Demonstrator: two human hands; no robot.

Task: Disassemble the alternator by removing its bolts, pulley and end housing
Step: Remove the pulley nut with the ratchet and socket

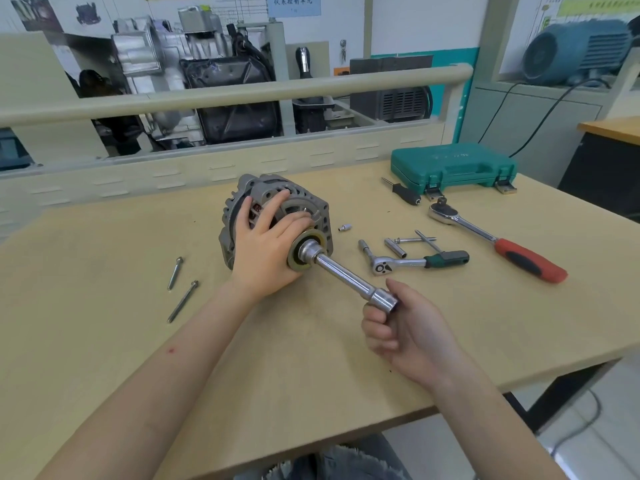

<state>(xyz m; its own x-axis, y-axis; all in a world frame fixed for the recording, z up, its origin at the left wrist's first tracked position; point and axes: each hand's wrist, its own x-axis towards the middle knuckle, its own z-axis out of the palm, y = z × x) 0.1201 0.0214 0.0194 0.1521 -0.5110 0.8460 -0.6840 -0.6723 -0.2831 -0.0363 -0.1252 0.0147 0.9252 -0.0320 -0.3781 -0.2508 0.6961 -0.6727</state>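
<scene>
1. Right hand (pixel 405 327) curls its grip round the long chrome socket extension (pixel 346 276); loose hold, it may slip off the pulley nut.
2. Left hand (pixel 268 242), fingers spread, presses the grey cast-metal alternator (pixel 277 192) at table (pixel 104 341) centre; unclamped, it could roll.
3. Two long steel bolts (pixel 180 289) at nine o'clock may roll.

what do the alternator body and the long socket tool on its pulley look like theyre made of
Alternator body: looks like cast aluminium, going by its dull grey, matte, ribbed surface. Long socket tool: looks like chromed steel, going by its mirror-bright highlights. Neither alloy can be confirmed.
</scene>
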